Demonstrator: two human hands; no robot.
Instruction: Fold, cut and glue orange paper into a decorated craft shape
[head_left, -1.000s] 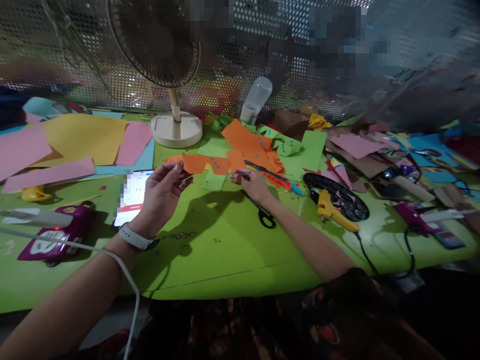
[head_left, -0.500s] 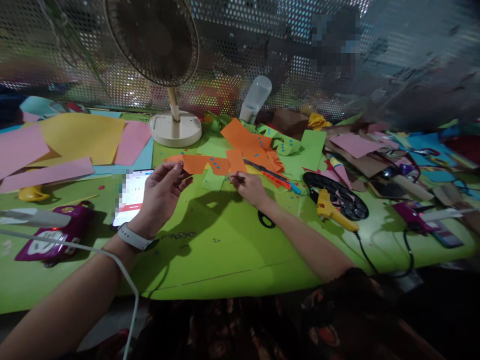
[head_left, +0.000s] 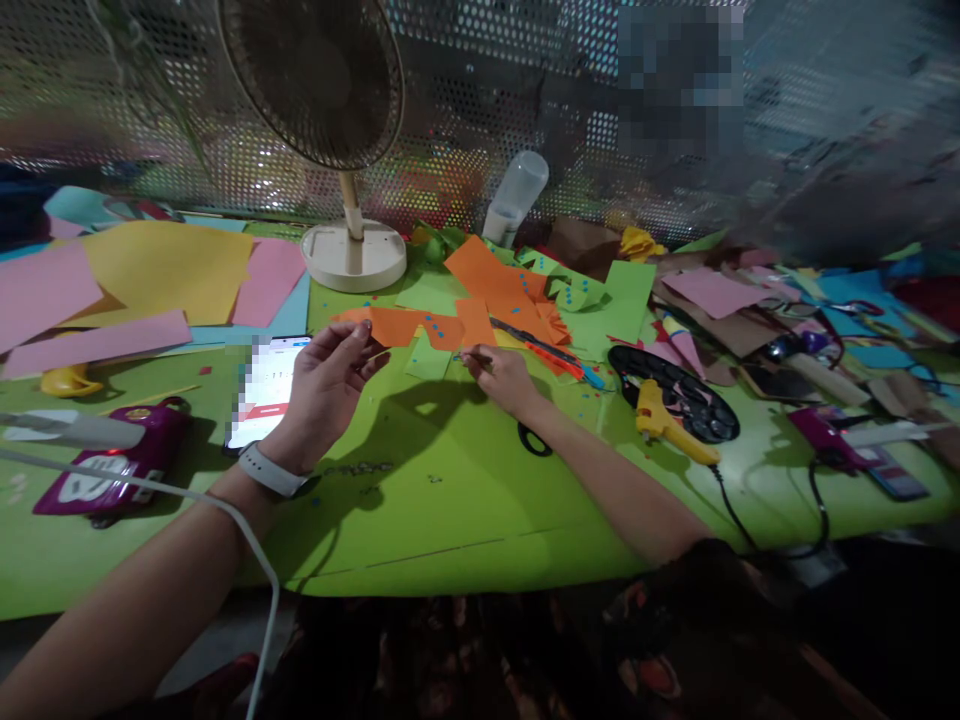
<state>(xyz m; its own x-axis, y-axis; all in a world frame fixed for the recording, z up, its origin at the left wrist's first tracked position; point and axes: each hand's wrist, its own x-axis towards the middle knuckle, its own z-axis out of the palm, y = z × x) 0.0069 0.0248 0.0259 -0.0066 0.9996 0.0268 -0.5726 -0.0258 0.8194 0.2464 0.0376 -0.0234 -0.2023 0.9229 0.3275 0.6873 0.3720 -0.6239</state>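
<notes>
My left hand (head_left: 328, 385) is raised over the green table sheet (head_left: 420, 500), palm toward me, fingers curled, its thumb and forefinger pinched on something too small to make out. A white watch sits on that wrist. My right hand (head_left: 500, 378) rests on the sheet and pinches a thin stick-like tool whose tip points at the orange paper pieces (head_left: 480, 300). Black scissors (head_left: 532, 438) lie partly under my right forearm. A phone (head_left: 268, 390) with a lit screen lies just left of my left hand.
A desk fan (head_left: 337, 120) stands at the back. Pink and yellow paper sheets (head_left: 150, 280) cover the left. A yellow glue gun (head_left: 664, 425) rests on a dark tray (head_left: 690, 395) to the right. A purple device (head_left: 105, 475) and white cable (head_left: 225, 520) lie left.
Both hands stay almost in place. My right hand has drawn a little closer to the orange paper; the view has shifted slightly.
</notes>
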